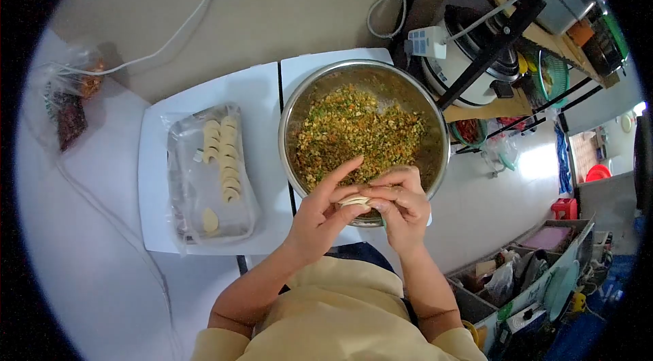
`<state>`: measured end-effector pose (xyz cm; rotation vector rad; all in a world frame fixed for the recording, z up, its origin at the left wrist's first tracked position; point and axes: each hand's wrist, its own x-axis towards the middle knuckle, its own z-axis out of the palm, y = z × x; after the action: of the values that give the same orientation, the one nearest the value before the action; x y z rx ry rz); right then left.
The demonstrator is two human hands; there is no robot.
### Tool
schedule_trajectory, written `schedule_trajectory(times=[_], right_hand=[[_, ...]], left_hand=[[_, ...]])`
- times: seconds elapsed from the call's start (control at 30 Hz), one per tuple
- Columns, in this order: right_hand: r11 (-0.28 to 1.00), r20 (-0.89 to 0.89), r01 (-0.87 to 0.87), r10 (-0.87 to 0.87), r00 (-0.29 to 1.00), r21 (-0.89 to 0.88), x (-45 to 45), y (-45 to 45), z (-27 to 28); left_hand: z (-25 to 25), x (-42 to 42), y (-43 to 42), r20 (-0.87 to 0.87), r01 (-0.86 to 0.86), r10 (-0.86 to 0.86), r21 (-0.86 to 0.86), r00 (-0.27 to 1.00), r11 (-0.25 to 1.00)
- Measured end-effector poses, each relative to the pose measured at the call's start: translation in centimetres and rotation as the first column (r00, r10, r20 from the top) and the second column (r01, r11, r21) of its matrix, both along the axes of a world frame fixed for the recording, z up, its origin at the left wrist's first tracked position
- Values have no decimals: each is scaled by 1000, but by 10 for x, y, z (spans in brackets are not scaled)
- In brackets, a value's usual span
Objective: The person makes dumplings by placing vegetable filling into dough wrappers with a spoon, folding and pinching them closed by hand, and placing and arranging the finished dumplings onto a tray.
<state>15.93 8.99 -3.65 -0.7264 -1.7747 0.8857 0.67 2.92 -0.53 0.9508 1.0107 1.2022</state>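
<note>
Over the near rim of a large metal bowl (440, 163), my left hand (323, 208) and my right hand (401, 208) hold a pale folded dumpling (354, 200) between them. Fingers of both hands pinch its edge, and my left index finger is raised. Chopped orange, green and yellow filling (360, 131) lies in the bowl. To the left, a tray covered in clear plastic (187, 191) carries two rows of shaped dumplings (229, 150) and a single one (210, 219) near its front edge.
A clear bag with dark and orange food (71, 112) is at the far left. On the right are a rack (520, 21) with a white cooker (459, 78), a power strip (427, 42), a red stool (564, 208) and grey bins (476, 300) on the floor.
</note>
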Motion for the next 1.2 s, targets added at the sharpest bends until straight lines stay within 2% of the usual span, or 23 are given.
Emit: schedule_trajectory(times=[0.1, 0.3, 0.37, 0.43, 0.57, 0.67, 0.7, 0.73, 0.77, 0.87, 0.93, 1.0, 1.07, 1.2], right_hand=[[999, -14, 41, -40, 999, 26, 0, -1, -1], [992, -19, 92, -93, 995, -81, -2, -2, 4], [999, 64, 8, -11, 998, 49, -1, 2, 9], [997, 83, 16, -23, 996, 78, 1, 4, 6], [997, 93, 19, -26, 995, 78, -1, 3, 4], [993, 174, 24, -43, 984, 112, 0, 4, 9], [993, 175, 23, -43, 984, 112, 0, 5, 11], [981, 228, -15, -29, 973, 191, 0, 6, 12], [962, 282, -56, -22, 959, 266, 0, 6, 13], [975, 210, -29, -18, 977, 220, -4, 2, 12], [980, 193, -12, -26, 981, 197, -6, 0, 6], [984, 176, 3, -35, 984, 179, -6, -1, 5], [956, 296, 23, -114, 948, 293, -5, -2, 9], [926, 337, -21, -116, 934, 377, -10, -4, 12]], left_hand=[[-3, 2, 1, 26, 28, -27, -41, 999, 999], [-6, 3, 5, 57, 14, -9, -78, 998, 997], [-4, 1, 6, 66, 16, -11, -71, 998, 997], [-3, -3, 7, -69, 84, -88, -59, 994, 995], [-9, -1, 4, 42, 107, -104, -74, 994, 992], [-11, -4, 6, -37, 81, -84, -80, 996, 993], [-14, -5, 6, -142, 63, -67, -34, 988, 997], [-15, -5, 6, -244, 50, -46, 12, 969, 999], [-15, -6, 5, -243, 53, -49, 10, 969, 999], [-8, -7, 7, -382, 106, -93, 13, 919, 994], [-7, -5, 6, -328, 81, -100, -70, 939, 994], [-3, -5, 7, -352, 65, -86, -72, 932, 995], [1, -7, 8, -374, 47, -73, -76, 924, 996], [-2, -8, 9, -393, 61, -105, -122, 913, 991]])
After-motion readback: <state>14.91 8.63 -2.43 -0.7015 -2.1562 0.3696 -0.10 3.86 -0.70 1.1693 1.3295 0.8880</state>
